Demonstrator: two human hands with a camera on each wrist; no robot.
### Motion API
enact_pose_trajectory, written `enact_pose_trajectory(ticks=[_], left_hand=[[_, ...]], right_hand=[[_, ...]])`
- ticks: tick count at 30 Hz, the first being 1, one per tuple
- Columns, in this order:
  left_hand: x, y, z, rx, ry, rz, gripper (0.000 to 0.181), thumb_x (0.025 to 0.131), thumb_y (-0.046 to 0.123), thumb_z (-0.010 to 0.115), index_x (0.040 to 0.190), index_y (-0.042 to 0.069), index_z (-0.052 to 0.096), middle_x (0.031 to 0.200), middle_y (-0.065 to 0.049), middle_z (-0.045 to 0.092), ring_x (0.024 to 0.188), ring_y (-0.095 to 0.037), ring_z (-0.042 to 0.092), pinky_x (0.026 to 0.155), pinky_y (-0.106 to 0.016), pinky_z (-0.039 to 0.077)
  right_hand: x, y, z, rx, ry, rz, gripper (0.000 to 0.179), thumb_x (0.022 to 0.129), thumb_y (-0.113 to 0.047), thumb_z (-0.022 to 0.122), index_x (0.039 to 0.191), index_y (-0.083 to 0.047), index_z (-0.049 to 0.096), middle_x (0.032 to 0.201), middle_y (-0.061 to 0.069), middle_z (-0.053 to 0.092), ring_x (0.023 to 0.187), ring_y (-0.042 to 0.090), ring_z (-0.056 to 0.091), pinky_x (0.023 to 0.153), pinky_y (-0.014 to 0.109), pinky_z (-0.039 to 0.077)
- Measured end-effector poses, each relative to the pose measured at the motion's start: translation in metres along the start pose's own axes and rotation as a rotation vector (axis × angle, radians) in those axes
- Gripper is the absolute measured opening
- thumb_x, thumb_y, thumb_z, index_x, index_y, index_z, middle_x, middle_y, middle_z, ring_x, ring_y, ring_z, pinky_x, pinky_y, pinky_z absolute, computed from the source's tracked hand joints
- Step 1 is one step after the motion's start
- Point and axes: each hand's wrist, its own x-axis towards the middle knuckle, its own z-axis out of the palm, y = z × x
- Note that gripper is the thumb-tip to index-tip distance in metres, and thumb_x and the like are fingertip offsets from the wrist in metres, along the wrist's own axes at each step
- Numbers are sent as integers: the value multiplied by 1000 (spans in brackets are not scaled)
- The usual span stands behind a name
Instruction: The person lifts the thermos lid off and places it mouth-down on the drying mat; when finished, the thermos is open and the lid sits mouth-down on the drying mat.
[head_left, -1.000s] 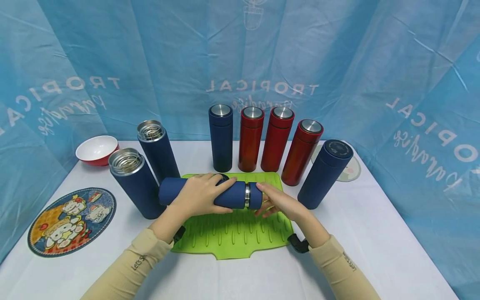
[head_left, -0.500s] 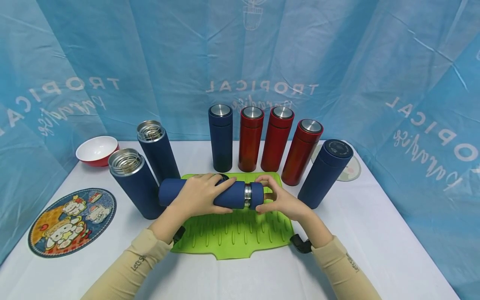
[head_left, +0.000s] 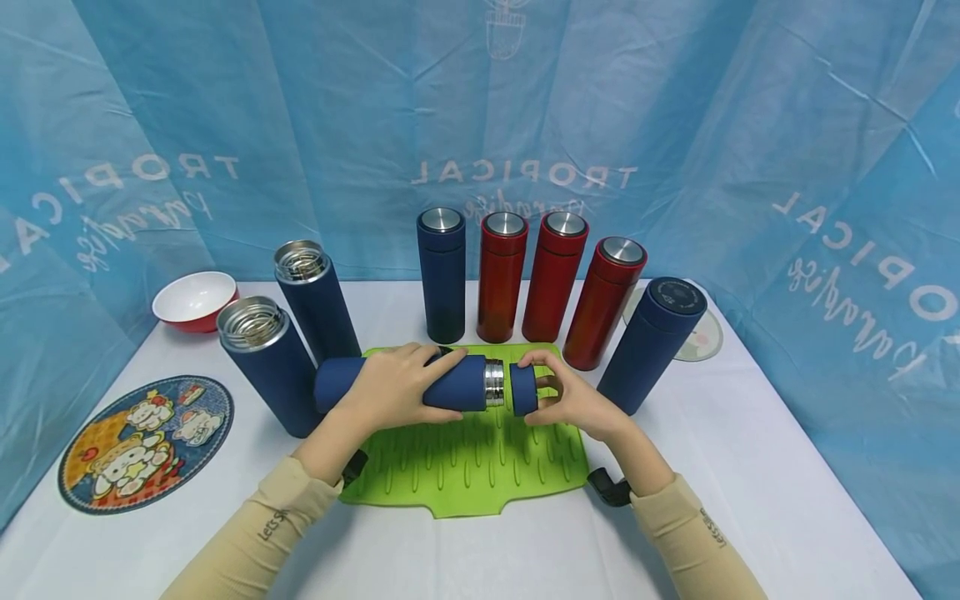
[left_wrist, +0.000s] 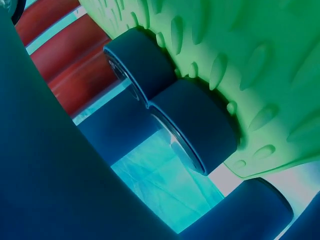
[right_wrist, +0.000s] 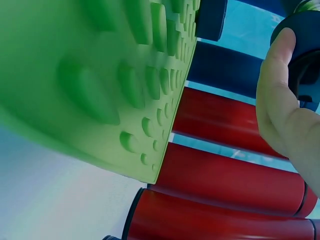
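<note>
My left hand [head_left: 397, 387] grips a blue thermos [head_left: 467, 383] from above, holding it sideways over the green mat [head_left: 465, 475]. Its steel neck [head_left: 493, 382] is bare and points right. Thumb and fingers of my right hand [head_left: 573, 400] pinch the thermos's blue lid [head_left: 523, 390], a small gap away from that neck. In the right wrist view the thumb [right_wrist: 280, 55] presses on the lid's side. Two more blue lids, a farther one [left_wrist: 145, 65] and a nearer one [left_wrist: 200, 120], lie on the mat in the left wrist view; in the head view the thermos and left hand mostly hide them.
Two lidless blue thermoses [head_left: 273, 375] stand left of the mat. Behind it are a capped blue thermos [head_left: 442, 287] and several red thermoses [head_left: 502, 287]. Another blue thermos [head_left: 645, 358] stands right. A bowl [head_left: 195, 302] and a cartoon placemat [head_left: 146, 444] lie left; a pale coaster [head_left: 701, 340] lies right.
The lid has come off the thermos neck and moved right in my right hand, whose fingers have closed around its end. My left hand keeps holding the thermos almost in place.
</note>
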Motion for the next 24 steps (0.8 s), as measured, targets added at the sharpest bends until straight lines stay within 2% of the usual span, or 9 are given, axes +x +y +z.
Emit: enact_pose_trajectory(ticks=[5, 13, 19, 24], left_hand=[[0, -3, -3, -16, 19, -26, 84, 67, 68, 65, 133, 20, 51, 102, -9, 63, 81, -23, 63, 60, -35, 53], [3, -7, -5, -75, 106, -111, 85, 64, 64, 70, 133, 20, 50, 101, -9, 63, 80, -21, 63, 55, -35, 51], [4, -8, -9, -164, 87, -241, 88, 63, 64, 71, 136, 22, 45, 110, -9, 63, 89, -24, 63, 59, -39, 52], [6, -9, -13, -244, 120, -347, 90, 62, 59, 75, 137, 20, 44, 116, -10, 62, 96, -26, 62, 64, -44, 53]], right_hand=[[1, 2, -2, -3, 12, 4, 64, 73, 2, 69, 125, -17, 38, 132, 16, 32, 113, 36, 41, 80, 38, 50], [3, 5, -3, -27, 27, -25, 63, 73, 5, 68, 126, -14, 39, 126, 17, 40, 111, 33, 41, 82, 37, 49], [2, 6, -2, -89, 53, -40, 62, 73, 2, 71, 126, -14, 42, 127, 15, 40, 112, 36, 41, 82, 37, 49], [2, 9, -2, -184, 81, -46, 61, 76, -7, 74, 128, -19, 45, 130, 9, 39, 114, 36, 39, 83, 37, 47]])
